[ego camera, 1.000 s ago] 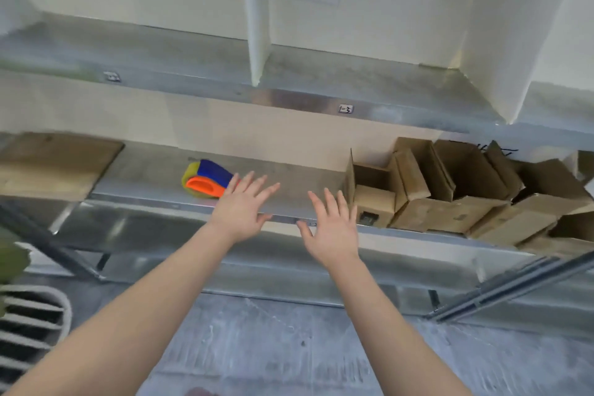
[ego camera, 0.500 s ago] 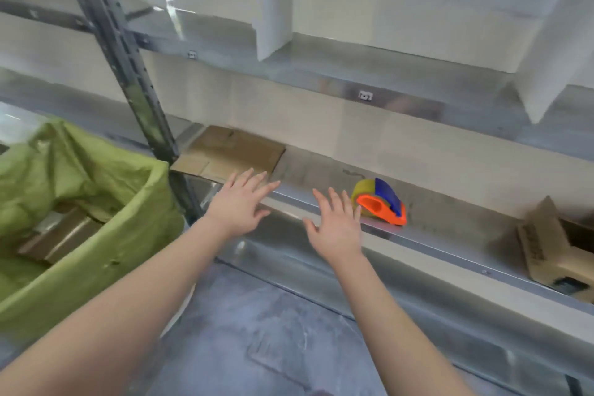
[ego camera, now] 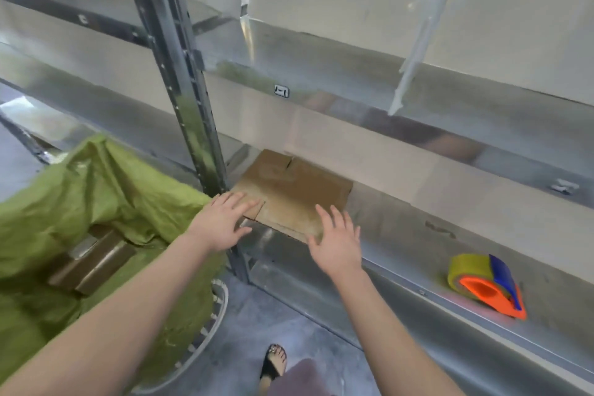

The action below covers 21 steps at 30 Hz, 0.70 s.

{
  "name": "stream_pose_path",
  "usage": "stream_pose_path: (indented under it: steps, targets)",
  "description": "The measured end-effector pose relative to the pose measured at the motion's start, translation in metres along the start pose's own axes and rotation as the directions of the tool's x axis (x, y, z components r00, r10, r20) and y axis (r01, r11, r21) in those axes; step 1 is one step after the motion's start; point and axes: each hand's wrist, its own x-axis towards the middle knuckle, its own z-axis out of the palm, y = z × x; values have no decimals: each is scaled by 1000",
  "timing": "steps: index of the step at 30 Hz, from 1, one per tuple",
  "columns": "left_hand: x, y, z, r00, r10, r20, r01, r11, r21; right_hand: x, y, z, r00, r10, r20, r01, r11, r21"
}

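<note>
L hand [ego camera: 221, 223] + R hand [ego camera: 337, 243]: fingers spread, gripping nthg | at flat cardboard [ego camera: 289, 193] front edge | tape dispenser [ego camera: 485, 286] well right

Soft, even daylight fills the scene; the metal shelf [ego camera: 401, 270] shows dull glare. Motion blur smears everything, and straight lines bend towards the edges.

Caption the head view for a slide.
Left hand and right hand reach, fingers spread, toward flattened cardboard on a metal shelf; tape dispenser nearby.

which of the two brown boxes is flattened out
The flattened cardboard box on the metal shelf, right of the upright post; the other brown box sits whole inside the green bag.
</note>
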Motion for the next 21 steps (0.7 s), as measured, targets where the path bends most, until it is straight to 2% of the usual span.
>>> stream_pose_path:
  steps: [5, 9, 15, 18, 21]
  targets:
    - [62, -32, 12, 990, -63, 127, 93, 965, -245, 55, 12, 22, 986, 141, 84, -147, 986, 73]
    - [97, -36, 25, 977, -63, 204, 128, 937, -324, 72, 20, 36, 949, 293, 119, -311, 935, 173]
    - [133, -50, 50, 915, -136, 380, 243, 937, -250, 83, 23, 45, 895, 429, 122, -445, 876, 186]
    - [141, -54, 49, 909, -154, 386, 292, 898, -329, 88, 19, 49, 886, 450, 114, -462, 835, 298]
    - [145, -54, 45, 920, -210, 331, 342, 845, -412, 88, 18, 48, 858, 502, 110, -496, 753, 433]
